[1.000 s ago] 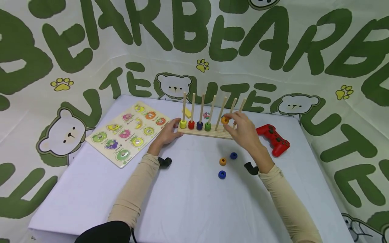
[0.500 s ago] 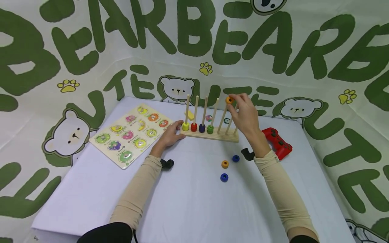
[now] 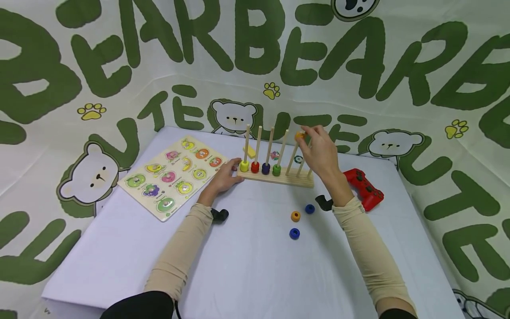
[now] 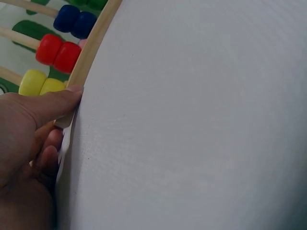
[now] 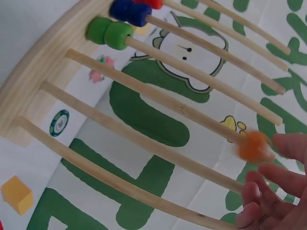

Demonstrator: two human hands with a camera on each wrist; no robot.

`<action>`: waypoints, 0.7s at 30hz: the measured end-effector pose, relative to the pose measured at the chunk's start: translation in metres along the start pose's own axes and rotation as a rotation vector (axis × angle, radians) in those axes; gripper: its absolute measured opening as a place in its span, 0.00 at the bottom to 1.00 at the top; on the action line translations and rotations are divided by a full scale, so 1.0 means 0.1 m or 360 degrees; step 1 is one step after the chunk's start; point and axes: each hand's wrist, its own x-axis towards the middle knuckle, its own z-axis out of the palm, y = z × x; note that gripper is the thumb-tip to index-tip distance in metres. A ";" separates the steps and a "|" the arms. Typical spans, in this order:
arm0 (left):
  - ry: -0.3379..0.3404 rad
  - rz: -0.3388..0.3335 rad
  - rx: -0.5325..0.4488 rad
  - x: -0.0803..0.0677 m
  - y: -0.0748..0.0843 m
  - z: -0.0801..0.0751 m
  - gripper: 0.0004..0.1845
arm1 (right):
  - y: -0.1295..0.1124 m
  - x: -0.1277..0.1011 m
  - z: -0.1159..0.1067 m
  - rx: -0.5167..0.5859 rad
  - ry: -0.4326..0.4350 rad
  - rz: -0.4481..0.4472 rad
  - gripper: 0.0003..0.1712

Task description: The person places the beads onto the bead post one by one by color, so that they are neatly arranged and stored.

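Note:
A wooden bead stacker (image 3: 291,178) with a row of upright pegs stands near the table's back. Yellow (image 4: 33,82), red (image 4: 58,52), blue (image 4: 75,21) and green beads (image 5: 109,32) sit low on separate pegs. My left hand (image 3: 224,177) pinches the base's left end between thumb and fingers. At the top of the peg beside the green beads is an orange bead (image 5: 254,146), blurred and threaded on near the tip. My right hand (image 3: 320,153) is right beside it, fingertips parted around the peg top. Another orange bead (image 3: 295,216) and two blue beads (image 3: 294,233) lie in front.
A fruit puzzle board (image 3: 167,177) lies left of the stacker. To its right is a red game controller (image 3: 364,189). Behind stand a yellow block (image 3: 250,152), a small pink item (image 3: 275,155) and a round green-and-white disc (image 3: 298,159).
My right hand has raised the orange bead from low by the pegs to a peg's top, and its fingers now part from the bead. The left hand stays at the base.

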 end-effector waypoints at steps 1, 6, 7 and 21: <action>0.0005 -0.0004 -0.0002 -0.01 -0.01 0.00 0.40 | 0.00 -0.01 0.00 0.0009 0.0015 -0.0019 0.26; 0.0008 0.0017 0.0025 0.02 -0.03 -0.01 0.41 | 0.00 -0.25 -0.01 0.0064 0.0128 -0.0093 0.24; 0.0004 0.0026 0.0033 0.02 -0.03 0.00 0.41 | 0.01 -0.34 0.00 0.0059 0.0113 -0.0098 0.22; -0.0024 -0.0012 0.0037 0.01 -0.01 -0.02 0.41 | 0.25 -1.43 0.34 -0.0178 -0.1056 0.0188 0.18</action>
